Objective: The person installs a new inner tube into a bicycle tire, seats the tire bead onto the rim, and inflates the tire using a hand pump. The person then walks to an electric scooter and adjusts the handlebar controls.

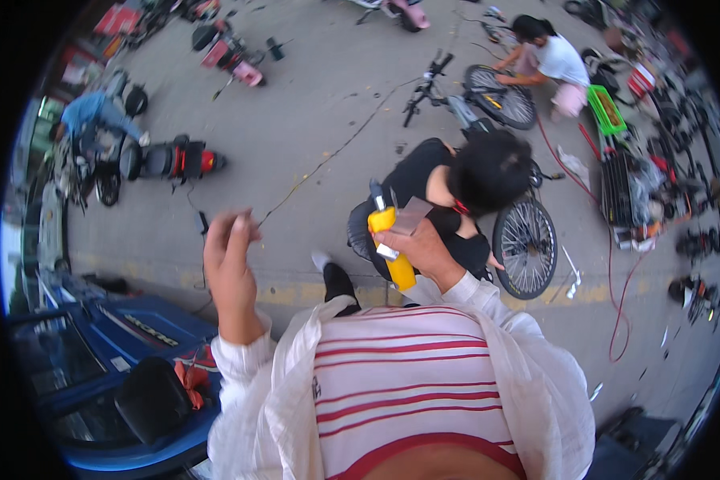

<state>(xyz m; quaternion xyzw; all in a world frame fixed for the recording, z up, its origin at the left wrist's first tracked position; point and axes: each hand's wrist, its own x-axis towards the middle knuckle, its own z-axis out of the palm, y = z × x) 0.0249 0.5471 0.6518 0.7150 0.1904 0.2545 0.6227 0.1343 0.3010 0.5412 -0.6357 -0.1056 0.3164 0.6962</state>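
Note:
My right hand (424, 248) is closed around a yellow hand tool (402, 272) with a dark, narrow tip; its exact kind is unclear. A thin, brownish translucent piece (412, 214) sticks out by the same fingers, and something small and silvery (387, 251) lies against the tool's body. Raised on the other side, my left hand (232, 268) has its fingers loosely stretched, with nothing visible in them. Just beyond my right hand a person in black (408, 180) bends low over a bicycle, whose spoked wheel (525, 248) stands beside them.
A blue vehicle (148, 320) with a black mirror (154, 400) is close on my left. Farther right, another person (564, 68) crouches at a bicycle wheel near a green basket (606, 110). A red hose (612, 300) trails over the ground. A red scooter (186, 160) stands at far left.

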